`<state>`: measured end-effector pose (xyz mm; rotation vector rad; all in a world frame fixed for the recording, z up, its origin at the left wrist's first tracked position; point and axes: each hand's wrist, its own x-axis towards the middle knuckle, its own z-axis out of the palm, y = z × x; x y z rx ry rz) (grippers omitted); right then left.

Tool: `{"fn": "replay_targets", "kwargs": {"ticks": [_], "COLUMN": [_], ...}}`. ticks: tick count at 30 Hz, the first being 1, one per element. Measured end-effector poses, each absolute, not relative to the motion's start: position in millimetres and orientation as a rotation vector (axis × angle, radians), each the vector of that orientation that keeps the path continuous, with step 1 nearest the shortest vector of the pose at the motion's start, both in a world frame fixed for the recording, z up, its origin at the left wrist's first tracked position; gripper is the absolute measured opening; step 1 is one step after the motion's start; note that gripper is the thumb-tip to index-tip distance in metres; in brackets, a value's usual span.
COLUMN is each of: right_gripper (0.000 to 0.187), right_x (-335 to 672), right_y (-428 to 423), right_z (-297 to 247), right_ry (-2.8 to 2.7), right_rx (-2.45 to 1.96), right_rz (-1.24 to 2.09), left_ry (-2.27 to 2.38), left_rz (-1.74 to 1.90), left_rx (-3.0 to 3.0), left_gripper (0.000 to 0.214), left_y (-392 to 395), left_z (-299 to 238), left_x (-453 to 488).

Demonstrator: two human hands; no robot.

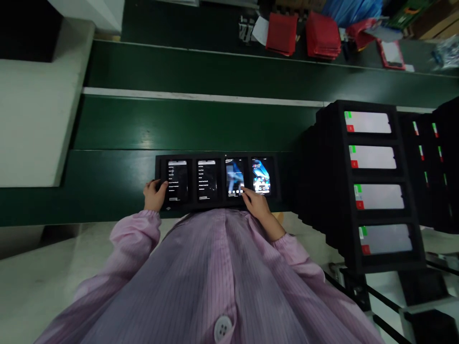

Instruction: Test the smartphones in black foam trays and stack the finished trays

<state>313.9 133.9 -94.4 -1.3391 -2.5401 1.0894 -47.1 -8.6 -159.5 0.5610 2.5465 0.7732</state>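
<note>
A black foam tray point(221, 200) lies along the front edge of the green bench, with several lit smartphones side by side in its slots. My left hand point(155, 196) is closed round the tray's left end, thumb on top near the leftmost phone point(178, 180). That phone and the second phone point(207, 179) show white text menus on black. My right hand point(256, 203) holds nothing; a finger stretches onto the lower part of the third phone point(234, 174), which shows a blue home screen with icons. At the right end, the last phone point(261, 176) displays a clock and app icons.
To the right rises a tall stack of black trays point(373, 177), its top one holding several pale, film-covered devices. More black trays point(428, 157) stand beyond it. Red pouches point(281, 33) lie at the back of the bench. A pale board point(32, 124) juts in at left.
</note>
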Motion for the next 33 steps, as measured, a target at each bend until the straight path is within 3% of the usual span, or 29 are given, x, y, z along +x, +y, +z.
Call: {"fn": "replay_targets", "kwargs": {"ticks": [6,13,25,33], "right_gripper": [0.039,0.037,0.036,0.034], "right_x": [288.9,289.5,268.9,339.2], "right_y": [132.8,136.8,135.1,136.9], "right_z": [-89.6,-96.3,-94.1,-99.7], "right_ry": [-2.629,-2.513,-2.56,-2.242], "right_rx": [-1.24,-1.5,-1.373,-1.424], "right_rz": [1.131,1.008,1.035,0.981], "left_ry": [2.539,2.554,2.554,2.569], "left_rz": [0.772,0.78,0.778,0.842], "left_rx": [0.582,0.571,0.537,0.511], "left_gripper": [0.046,0.038,0.031,0.028], "left_y": [-6.7,-9.1,-5.5,-12.7], "left_z": [-154.7,-150.4,-148.5,-150.2], "left_x": [-47.8,-48.5,-47.7,-46.0]}}
